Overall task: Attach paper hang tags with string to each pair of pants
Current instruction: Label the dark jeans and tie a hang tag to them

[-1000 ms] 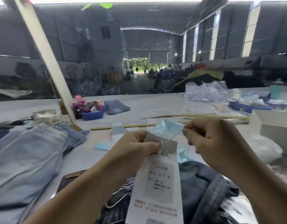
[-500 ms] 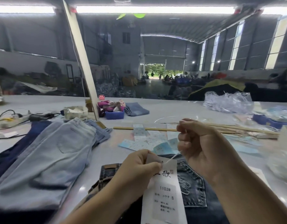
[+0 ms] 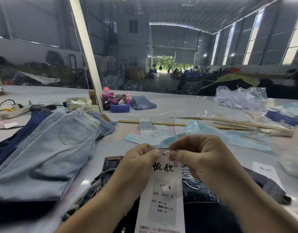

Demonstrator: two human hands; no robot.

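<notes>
A long white paper hang tag with black characters hangs in front of me over a pair of dark denim pants lying on the table. My left hand pinches the tag's top left corner by its punched hole. My right hand pinches the top right edge of the tag, and a thin white string shows between its fingertips at the hole. Where the string runs below is hidden.
Light blue jeans lie stacked at the left over dark ones. Loose tags, blue plastic and wooden sticks lie beyond my hands. A blue bin, a power strip and a bag of strings stand farther back.
My right hand came down from above the tag to its top edge, bringing the string to the hole. The view tilted and both hands sit closer together.
</notes>
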